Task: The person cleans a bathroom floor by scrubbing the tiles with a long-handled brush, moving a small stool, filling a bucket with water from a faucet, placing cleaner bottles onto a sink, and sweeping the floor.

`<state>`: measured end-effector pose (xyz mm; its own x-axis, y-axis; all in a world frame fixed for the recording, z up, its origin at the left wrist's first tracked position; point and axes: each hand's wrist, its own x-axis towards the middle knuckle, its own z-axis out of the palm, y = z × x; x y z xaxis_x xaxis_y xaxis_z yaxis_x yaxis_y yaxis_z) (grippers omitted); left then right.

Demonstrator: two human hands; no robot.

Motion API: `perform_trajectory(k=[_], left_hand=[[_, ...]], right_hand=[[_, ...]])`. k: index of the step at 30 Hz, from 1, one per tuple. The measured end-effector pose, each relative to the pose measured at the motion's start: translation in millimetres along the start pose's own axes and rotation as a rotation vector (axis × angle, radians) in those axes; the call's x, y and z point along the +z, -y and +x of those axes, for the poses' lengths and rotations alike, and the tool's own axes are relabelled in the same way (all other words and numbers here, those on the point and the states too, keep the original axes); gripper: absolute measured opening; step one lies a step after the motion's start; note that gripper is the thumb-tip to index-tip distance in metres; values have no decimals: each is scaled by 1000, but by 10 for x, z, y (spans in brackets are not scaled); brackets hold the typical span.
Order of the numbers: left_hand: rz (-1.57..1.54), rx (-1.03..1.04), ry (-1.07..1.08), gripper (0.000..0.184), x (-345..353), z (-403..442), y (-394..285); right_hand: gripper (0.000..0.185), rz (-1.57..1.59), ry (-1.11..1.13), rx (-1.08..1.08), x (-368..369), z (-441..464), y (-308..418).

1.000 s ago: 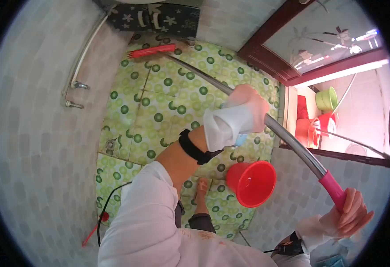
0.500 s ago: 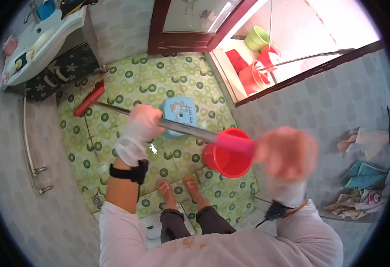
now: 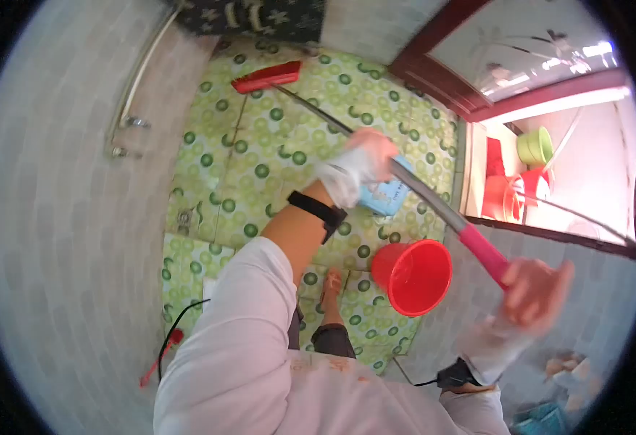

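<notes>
A long-handled floor brush (image 3: pixel 441 208) slants across the view, its red head (image 3: pixel 268 75) resting on the green-dotted tiles near the dark cabinet. My left hand (image 3: pixel 367 161), in a whitish glove or cuff, is wrapped round the middle of the grey pole. At the upper end, my right hand (image 3: pixel 539 290) is closed on the pink grip (image 3: pixel 481 254), with a finger or thumb sticking out and some blur. Below the pole stands a red bucket (image 3: pixel 387 268). A blue stool (image 3: pixel 384 197) is partly hidden behind my left hand and the pole.
A door (image 3: pixel 448 80) stands at upper right beside a doorway with a raised sill. Beyond it are a green bucket (image 3: pixel 535 147) and red buckets (image 3: pixel 503 197). Pipes with taps (image 3: pixel 138 122) run along the left wall. Cloths (image 3: pixel 542 420) lie at lower right.
My view has turned and shifted, so the room appears rotated clockwise. Both hands still hold the brush, and its head now lies nearer the cabinet's base at the top.
</notes>
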<state>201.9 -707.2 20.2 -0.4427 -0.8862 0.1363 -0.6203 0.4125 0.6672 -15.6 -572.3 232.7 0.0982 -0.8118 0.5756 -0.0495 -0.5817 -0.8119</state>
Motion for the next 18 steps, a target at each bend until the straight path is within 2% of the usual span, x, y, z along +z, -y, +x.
perform_trajectory(k=[1, 2, 3, 4, 6, 7, 9, 10, 13, 14, 15, 16, 17, 18], left_hand=[[25, -14, 37, 17, -45, -54, -159], [44, -34, 81, 19, -151, -109, -391], [39, -44, 65, 21, -210, -139, -568], [33, -52, 45, 23, -292, -172, -739], [43, -44, 117, 21, -473, -128, -1013], [38, -58, 103, 21, -500, -150, -1001], [13, -19, 24, 18, -613, -45, -985], [86, 7, -30, 15, -553, 10, -844], [113, -10, -112, 13, -543, 95, -518], [158, -73, -59, 10, -590, 138, -491], [158, -61, -61, 10, -544, 157, -371], [146, -10, -284, 10, -411, 175, -147], [126, 42, -504, 10, -263, 204, 60], [119, 51, -501, 10, -136, 251, 287]], right_hand=[[21, -622, 144, -241, -103, 35, 161], [17, -1202, 136, -572, -206, 71, 323], [14, -1782, 287, -600, -460, 145, 597], [12, -2285, 486, -757, -715, 218, 870], [15, -2446, 669, -501, -1204, 86, 1179], [16, -2451, 312, -408, -1330, 50, 1232], [19, -2414, -92, -333, -1169, 97, 1130], [16, -2670, 83, -14, -796, 117, 1012], [19, -2565, -64, -588, -563, -121, 608], [22, -2672, 33, -479, -297, -162, 545], [22, -2330, 29, -245, -220, -218, 379], [23, -1981, -36, -66, -142, -273, 214], [25, -1317, -12, 38, 48, -256, 10], [28, -657, -55, 125, 237, -238, -193]])
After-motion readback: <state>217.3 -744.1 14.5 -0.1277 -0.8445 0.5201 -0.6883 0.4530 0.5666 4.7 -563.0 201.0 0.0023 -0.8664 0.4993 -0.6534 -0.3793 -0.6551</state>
